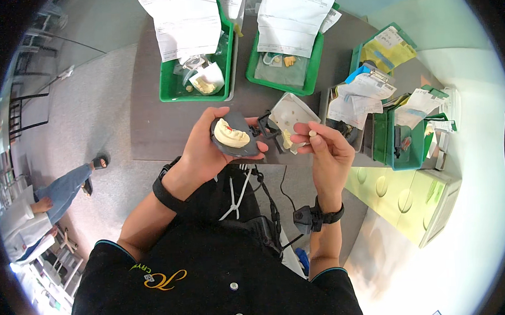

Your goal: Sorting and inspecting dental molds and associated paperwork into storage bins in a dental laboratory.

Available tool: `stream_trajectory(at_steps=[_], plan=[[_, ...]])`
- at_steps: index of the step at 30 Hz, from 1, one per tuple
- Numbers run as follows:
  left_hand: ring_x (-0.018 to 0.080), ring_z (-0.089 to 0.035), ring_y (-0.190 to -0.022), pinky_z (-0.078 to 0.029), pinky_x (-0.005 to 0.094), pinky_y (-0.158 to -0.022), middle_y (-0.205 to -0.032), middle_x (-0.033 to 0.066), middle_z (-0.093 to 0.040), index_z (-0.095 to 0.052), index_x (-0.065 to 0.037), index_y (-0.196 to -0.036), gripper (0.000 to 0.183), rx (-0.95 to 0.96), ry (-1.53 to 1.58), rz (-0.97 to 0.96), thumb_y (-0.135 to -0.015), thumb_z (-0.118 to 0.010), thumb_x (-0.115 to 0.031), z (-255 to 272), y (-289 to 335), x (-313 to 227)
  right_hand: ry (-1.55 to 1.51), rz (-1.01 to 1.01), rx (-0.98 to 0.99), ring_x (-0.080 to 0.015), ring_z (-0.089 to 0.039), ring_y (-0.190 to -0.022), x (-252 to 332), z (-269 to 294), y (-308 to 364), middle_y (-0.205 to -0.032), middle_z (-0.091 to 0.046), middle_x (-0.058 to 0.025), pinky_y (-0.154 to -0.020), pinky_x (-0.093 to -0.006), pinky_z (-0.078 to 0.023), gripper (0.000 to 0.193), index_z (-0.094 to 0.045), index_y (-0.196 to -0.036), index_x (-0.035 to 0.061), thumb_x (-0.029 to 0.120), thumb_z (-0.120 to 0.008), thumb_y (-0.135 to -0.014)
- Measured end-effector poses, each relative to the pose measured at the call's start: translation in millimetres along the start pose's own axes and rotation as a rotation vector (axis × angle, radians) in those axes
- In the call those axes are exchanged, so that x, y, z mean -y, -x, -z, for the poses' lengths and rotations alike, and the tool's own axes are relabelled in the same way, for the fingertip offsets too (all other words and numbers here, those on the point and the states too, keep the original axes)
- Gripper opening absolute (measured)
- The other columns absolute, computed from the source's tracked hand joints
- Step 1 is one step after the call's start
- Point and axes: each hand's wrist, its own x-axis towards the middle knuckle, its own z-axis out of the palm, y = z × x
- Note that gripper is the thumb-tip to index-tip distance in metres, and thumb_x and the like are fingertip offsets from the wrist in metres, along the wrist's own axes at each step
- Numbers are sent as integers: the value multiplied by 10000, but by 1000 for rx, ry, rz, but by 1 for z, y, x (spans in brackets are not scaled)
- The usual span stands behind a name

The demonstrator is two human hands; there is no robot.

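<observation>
My left hand (200, 149) is closed around the dark base of a dental articulator (246, 147). On that base sits a cream dental cast (230, 135), curved like a tooth arch, with a small red mark. To the right, the black hinge (268, 125) joins it to the opened other half, a pale plate (291, 108) with a yellowish cast (287, 139) on it. My right hand (332, 154) is in front of this half and partly hides it. Between thumb and finger it pinches a small cream piece (312, 133) that looks like a tooth crown.
Beyond my hands on the dark table (149, 125) stand a green tray (164, 82) with casts and papers and another green tray (315, 70). More bins (413, 150) and paper slips crowd the right side. A pale yellow drawer cabinet (392, 193) is below them. A person (57, 202) is at far left.
</observation>
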Motion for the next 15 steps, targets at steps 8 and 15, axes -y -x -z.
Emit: stream_trajectory(at_steps=[8, 15], plan=[[376, -584, -871, -466, 466, -808, -995, 221, -549, -436, 105, -1074, 511, 18, 23, 22, -868, -282, -337, -11, 5, 0, 215, 64, 10, -135, -593, -738, 12, -23, -2, -909, -631, -125, -560, -185, -434, 132, -610, -901, 16, 12, -603, -769], [310, -569, -930, -455, 484, -845, -1026, 182, -563, -475, 82, -1045, 479, 58, 33, 2, -876, -263, -313, -14, 7, 3, 450, 115, 132, -85, -506, -716, 19, -43, -16, -824, -628, 6, -551, -207, -339, 165, -649, -825, 91, 69, -700, -669]])
